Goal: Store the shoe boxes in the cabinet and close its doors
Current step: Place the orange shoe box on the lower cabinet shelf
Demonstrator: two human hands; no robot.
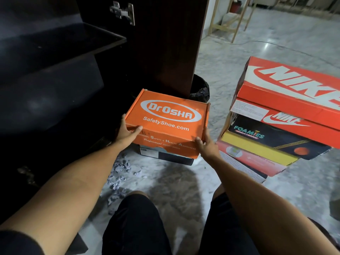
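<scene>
Dr.Osha shoe box, orange, sits on a dark box on the marble floor, before the open cabinet. Left hand and right hand grip its near corners. Stacked shoe boxes stand to the right.

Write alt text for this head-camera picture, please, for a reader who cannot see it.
A person's left hand and right hand grip an orange Dr.Osha shoe box beside an open dark cabinet. To the right, a stack of shoe boxes stands on the marble floor.
</scene>
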